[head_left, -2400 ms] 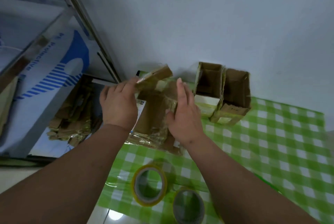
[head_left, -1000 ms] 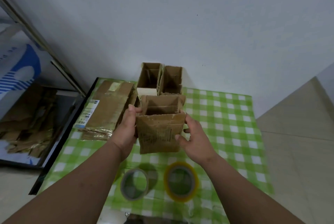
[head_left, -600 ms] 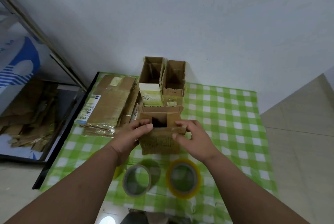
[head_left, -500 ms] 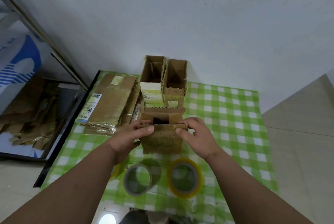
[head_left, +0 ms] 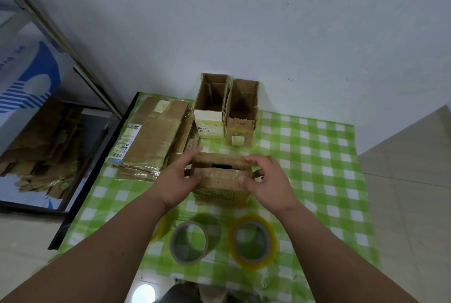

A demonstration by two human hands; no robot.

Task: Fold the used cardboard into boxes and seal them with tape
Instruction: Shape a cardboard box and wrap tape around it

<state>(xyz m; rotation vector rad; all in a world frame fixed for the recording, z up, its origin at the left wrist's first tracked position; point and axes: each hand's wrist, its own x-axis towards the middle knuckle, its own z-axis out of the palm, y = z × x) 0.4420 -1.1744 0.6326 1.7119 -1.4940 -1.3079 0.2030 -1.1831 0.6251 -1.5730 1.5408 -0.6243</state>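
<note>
A small brown cardboard box [head_left: 220,184] stands on the green checked tablecloth [head_left: 322,180] in the middle. Its top flaps are folded down, with a narrow dark gap left between them. My left hand [head_left: 177,179] grips the box's left side, fingers reaching over the far flap. My right hand [head_left: 272,180] holds the right side, fingers on top and thumb against the front face. Nearer to me lie a clear tape roll [head_left: 189,241] and a yellow tape roll [head_left: 252,241]. A second yellow roll [head_left: 162,227] peeks out under my left forearm.
Two folded boxes with open tops, the left one [head_left: 211,104] and the right one [head_left: 241,112], stand against the white wall. A stack of flat cardboard [head_left: 151,136] lies at the table's back left. Cardboard scraps [head_left: 41,146] fill a low shelf on the left.
I carried a piece from the flat stack to the table's middle, where it stands as a box. Both hands have since pushed its top flaps down until they nearly meet.
</note>
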